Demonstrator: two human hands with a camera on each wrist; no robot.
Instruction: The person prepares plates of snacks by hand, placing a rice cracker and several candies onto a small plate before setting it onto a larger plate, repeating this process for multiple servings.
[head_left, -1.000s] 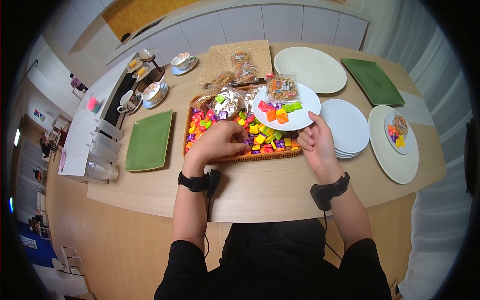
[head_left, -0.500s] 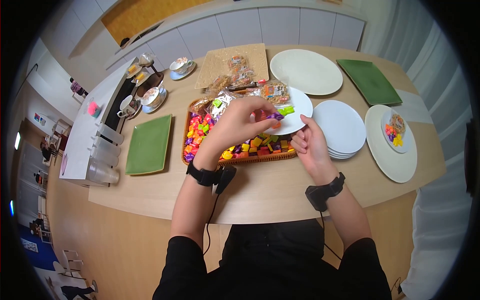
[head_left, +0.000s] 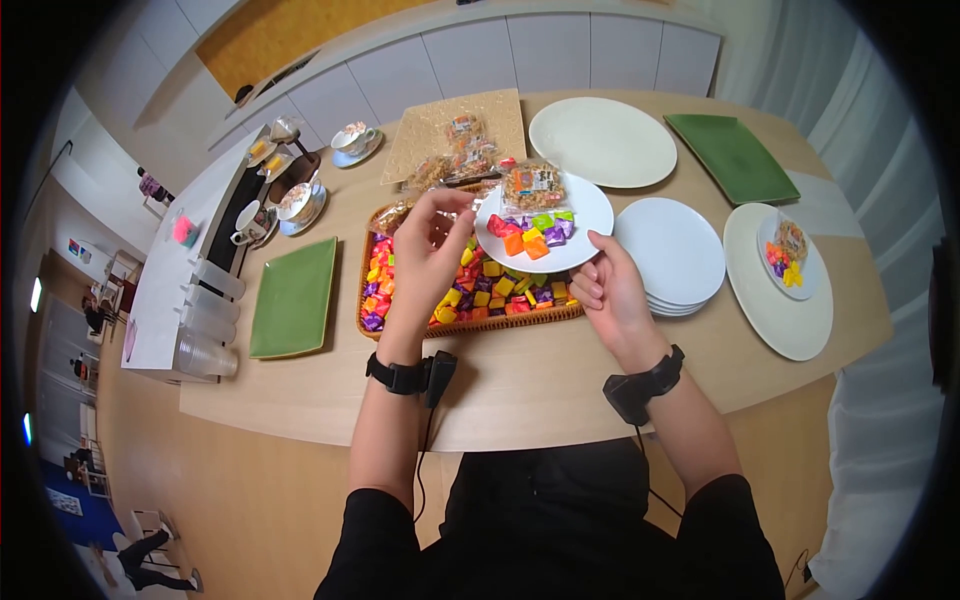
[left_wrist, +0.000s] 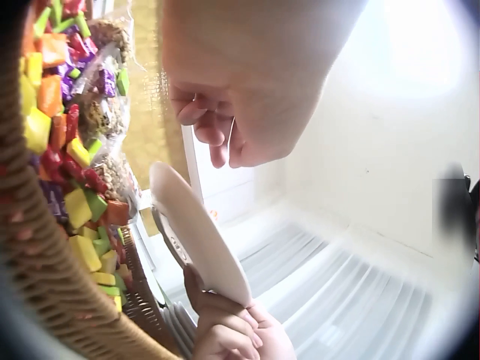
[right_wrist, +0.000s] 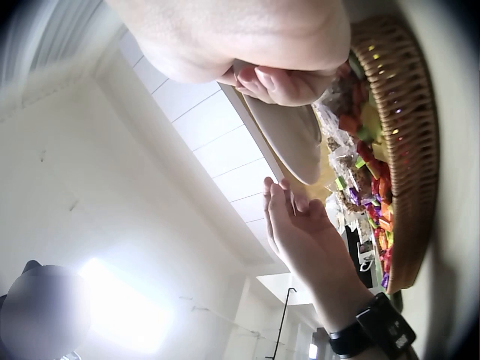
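R hand (head_left: pixel 618 292) pinches white plate (head_left: pixel 592 212); L hand (head_left: pixel 432 250) nr it, fingers apart. Wicker basket (head_left: pixel 500 322) below L hand, plate stack (head_left: pixel 670 255) rt of R hand.

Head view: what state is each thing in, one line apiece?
Held plate: held up, loaded with candies and a wrapped snack
Right hand: gripping the held plate's rim
Left hand: holding nothing
Basket: filled with wrapped sweets
Plate stack: stacked
Near oval platter: bearing a small plate
Small plate: loaded
Left green plate: lying flat
Far teacup: upright on a saucer
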